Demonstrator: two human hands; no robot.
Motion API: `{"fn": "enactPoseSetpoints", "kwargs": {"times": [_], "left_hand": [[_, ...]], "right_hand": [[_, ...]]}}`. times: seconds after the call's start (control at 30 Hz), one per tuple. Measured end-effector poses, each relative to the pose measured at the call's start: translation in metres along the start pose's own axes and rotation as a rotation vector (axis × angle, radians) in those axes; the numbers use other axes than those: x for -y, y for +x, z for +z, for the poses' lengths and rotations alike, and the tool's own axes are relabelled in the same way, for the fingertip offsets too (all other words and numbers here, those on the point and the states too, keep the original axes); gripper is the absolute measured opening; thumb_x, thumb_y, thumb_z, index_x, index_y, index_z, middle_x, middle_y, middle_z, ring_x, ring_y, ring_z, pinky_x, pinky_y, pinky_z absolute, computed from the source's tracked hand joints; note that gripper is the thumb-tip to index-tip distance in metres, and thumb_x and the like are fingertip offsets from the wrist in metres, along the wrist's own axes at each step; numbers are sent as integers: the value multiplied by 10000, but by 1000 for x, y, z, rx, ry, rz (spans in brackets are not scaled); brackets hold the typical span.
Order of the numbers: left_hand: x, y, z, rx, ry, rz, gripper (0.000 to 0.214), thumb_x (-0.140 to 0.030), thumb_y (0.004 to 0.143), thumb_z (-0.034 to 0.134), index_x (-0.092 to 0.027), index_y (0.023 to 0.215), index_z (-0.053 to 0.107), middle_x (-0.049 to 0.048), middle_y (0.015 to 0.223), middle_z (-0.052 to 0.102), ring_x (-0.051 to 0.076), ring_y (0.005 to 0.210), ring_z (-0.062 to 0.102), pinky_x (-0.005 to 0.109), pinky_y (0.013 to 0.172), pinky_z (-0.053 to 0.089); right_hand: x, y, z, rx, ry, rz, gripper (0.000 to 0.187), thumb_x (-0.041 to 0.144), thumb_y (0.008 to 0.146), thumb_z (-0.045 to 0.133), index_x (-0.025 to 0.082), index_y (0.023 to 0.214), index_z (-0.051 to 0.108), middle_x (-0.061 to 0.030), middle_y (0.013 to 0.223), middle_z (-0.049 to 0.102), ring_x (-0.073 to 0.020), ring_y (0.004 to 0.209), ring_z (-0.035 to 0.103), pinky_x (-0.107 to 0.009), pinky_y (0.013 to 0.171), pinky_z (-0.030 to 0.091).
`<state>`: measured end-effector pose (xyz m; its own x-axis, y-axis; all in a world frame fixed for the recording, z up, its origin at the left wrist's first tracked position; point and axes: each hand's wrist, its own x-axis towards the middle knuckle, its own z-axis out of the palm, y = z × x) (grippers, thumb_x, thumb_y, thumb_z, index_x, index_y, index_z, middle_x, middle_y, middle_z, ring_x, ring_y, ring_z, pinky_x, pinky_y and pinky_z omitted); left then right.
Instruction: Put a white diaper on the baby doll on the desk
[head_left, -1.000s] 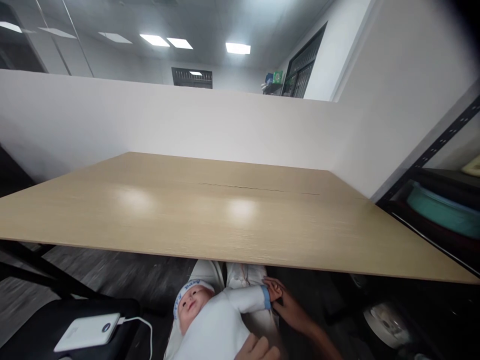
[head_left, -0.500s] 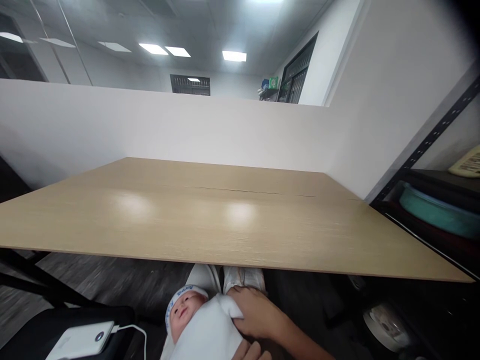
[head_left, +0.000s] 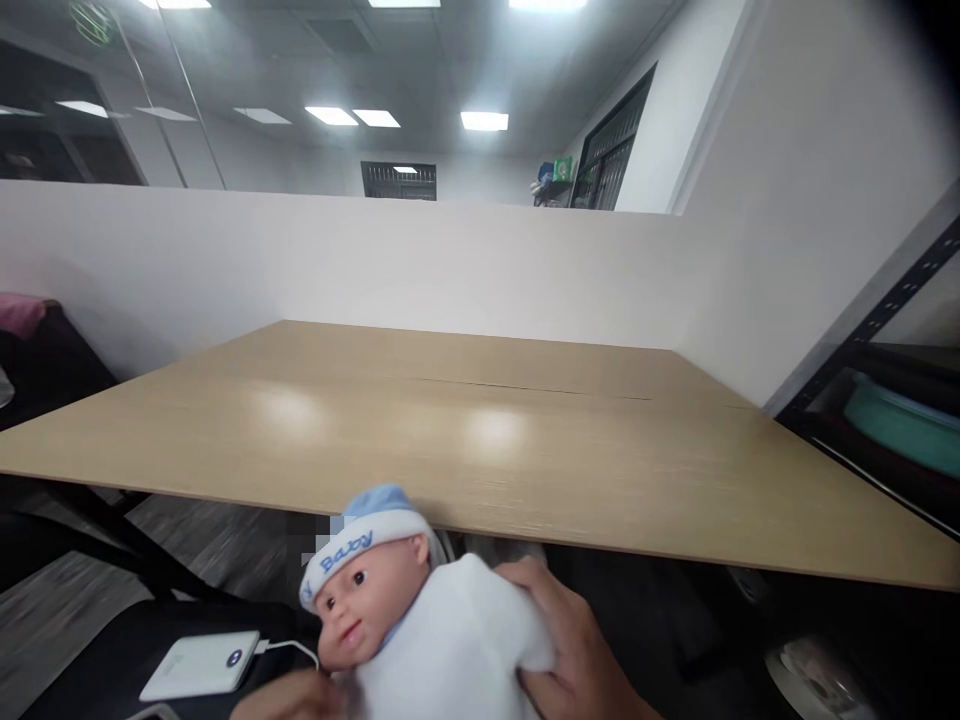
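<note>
A baby doll (head_left: 375, 595) wearing a light-blue cap with a white lettered brim lies tilted before me, its face turned to the lower left. White cloth (head_left: 457, 640) covers its body. My right hand (head_left: 566, 640) is closed around the right side of the wrapped body, the fingertips partly hidden by the cloth. Just below the doll's chin, at the bottom edge, is my left hand (head_left: 289, 695). It is blurred and partly out of frame, close to the cloth's left edge; whether it grips the cloth cannot be made out.
A wooden table (head_left: 480, 460) spans the view beyond the doll, with a low white partition (head_left: 465, 265) behind it. At lower left, a white power bank (head_left: 201, 665) with a cable rests on a black seat (head_left: 90, 660). Shelving with a teal container (head_left: 907, 425) stands at right.
The doll has come up and appears larger, its cap now overlapping the table's front edge. My left hand has shifted from the lower body to below the chin. My right hand still holds the body.
</note>
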<state>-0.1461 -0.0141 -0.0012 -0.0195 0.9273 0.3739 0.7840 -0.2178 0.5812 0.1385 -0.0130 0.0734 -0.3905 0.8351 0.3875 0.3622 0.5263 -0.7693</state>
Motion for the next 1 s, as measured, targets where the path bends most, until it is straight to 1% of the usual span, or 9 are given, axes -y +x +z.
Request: {"fn": "enactPoseSetpoints", "kwargs": {"times": [0.13,0.23,0.3,0.33,0.43,0.57,0.67,0.8,1.0], "left_hand": [[4,4,-26,67,-59,19,1007,-763,700,698,-418,1593,385,79,1424,652,473,1297,615,644,929,627],[-4,22,-37,304,-204,84,905,-600,752,768,-326,1549,439,105,1399,672,416,1240,657,522,986,614],[-17,42,-39,474,-286,128,824,-450,782,779,-306,1526,456,93,1407,672,378,1246,654,447,1025,584],[-24,53,-40,519,-305,140,792,-376,791,767,-307,1518,460,80,1403,675,357,1248,653,417,1035,570],[-47,85,-43,544,-321,148,663,-244,826,685,-302,1461,504,47,1353,697,297,1216,669,356,1019,551],[-62,120,-44,507,-280,176,478,-335,877,677,-265,1342,595,47,1267,735,287,1117,702,342,921,554],[-61,141,-37,503,-208,221,472,-402,871,696,-239,1308,617,65,1234,747,300,1079,711,355,877,542],[-58,162,-23,529,-107,266,519,-478,869,710,-207,1302,624,85,1206,754,311,1048,716,359,849,525],[-47,175,-14,542,52,224,581,-540,879,683,-225,1359,597,87,1197,753,321,1031,717,351,815,509]], "right_hand": [[1,-12,-17,-222,147,104,411,310,832,572,279,1242,591,-37,1085,732,-254,923,706,-315,791,549],[-5,-8,-24,-347,193,211,387,429,872,606,266,1222,604,-62,1170,734,-275,1000,704,-330,853,566],[-12,0,-30,-421,167,243,383,454,871,616,258,1200,614,-69,1188,731,-277,1022,701,-336,869,566],[-16,4,-34,-441,137,259,371,443,874,610,254,1194,616,-71,1189,730,-276,1028,699,-340,872,564],[-27,16,-53,-415,-22,299,336,359,887,571,252,1202,617,-69,1190,729,-272,1038,691,-358,875,550],[-39,25,-84,-310,-326,338,357,284,859,567,267,1210,629,-52,1173,727,-283,1045,676,-389,874,521],[-53,28,-98,-255,-482,351,332,276,863,570,270,1187,641,-47,1160,718,-282,1041,667,-394,871,506],[-80,26,-105,-197,-615,330,248,350,939,569,243,1149,648,-71,1130,709,-298,1048,650,-413,869,500],[-108,10,-108,-172,-654,317,352,496,977,580,264,1238,629,-86,1185,705,-344,1091,642,-467,891,510]]}}
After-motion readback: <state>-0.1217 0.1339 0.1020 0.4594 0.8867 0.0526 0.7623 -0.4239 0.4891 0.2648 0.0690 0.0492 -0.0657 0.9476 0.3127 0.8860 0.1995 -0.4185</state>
